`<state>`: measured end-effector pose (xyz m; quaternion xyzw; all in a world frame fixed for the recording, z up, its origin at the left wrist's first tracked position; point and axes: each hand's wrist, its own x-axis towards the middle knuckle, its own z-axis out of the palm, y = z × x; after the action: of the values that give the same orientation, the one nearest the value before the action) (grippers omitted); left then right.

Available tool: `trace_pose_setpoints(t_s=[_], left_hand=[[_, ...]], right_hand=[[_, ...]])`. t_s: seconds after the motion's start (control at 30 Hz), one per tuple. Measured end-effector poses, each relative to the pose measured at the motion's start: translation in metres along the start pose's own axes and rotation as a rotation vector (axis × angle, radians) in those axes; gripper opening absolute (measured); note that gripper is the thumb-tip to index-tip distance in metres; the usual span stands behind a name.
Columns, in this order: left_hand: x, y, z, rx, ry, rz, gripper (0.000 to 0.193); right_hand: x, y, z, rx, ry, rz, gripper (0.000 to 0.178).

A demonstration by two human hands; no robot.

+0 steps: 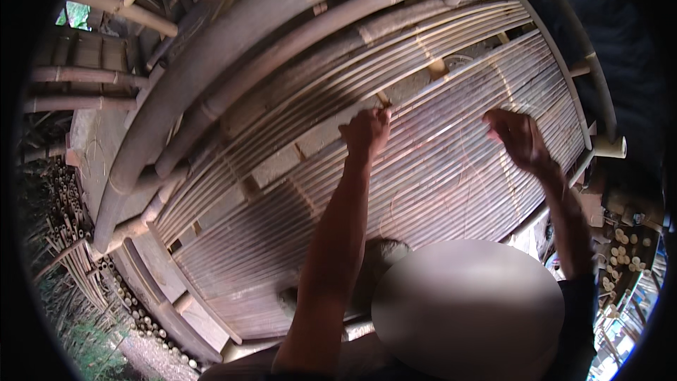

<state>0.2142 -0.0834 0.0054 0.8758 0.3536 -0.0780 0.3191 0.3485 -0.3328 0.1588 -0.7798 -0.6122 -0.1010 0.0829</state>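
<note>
A bamboo bench (451,169) with a seat of long thin slats fills the middle of the view. My left hand (367,132) is closed at the edge of the gap that splits the slats lengthwise, beside a short bamboo crosspiece (383,98). What its fingers grip is hidden. Farther right, my right hand (520,140) is held above the slats with its fingers curled together. Anything in its pinch is too small to make out. Thin pale strands (462,148) run across the slats between the two hands.
Thick curved bamboo poles (233,49) form the far side of the bench. Bundled bamboo pieces (70,226) lie at the left, and cut bamboo ends (620,250) at the right. Dark cloth (627,49) hangs at the far right. A blurred oval (469,310) covers the near middle.
</note>
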Motion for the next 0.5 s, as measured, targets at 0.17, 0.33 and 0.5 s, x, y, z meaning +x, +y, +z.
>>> trace_pose_setpoints(t_s=[0.17, 0.33, 0.5], left_hand=[[-0.066, -0.009, 0.010, 0.290, 0.291, 0.233, 0.058], [-0.085, 0.008, 0.020, 0.390, 0.246, 0.271, 0.068], [-0.085, 0.008, 0.019, 0.416, 0.216, 0.234, 0.070]], right_hand=[[-0.098, 0.008, -0.017, 1.259, -0.425, 0.826, 0.047], [-0.337, 0.153, 0.057, -0.129, 0.092, 1.097, 0.042], [-0.304, 0.168, 0.102, -0.409, 0.105, 1.335, 0.055]])
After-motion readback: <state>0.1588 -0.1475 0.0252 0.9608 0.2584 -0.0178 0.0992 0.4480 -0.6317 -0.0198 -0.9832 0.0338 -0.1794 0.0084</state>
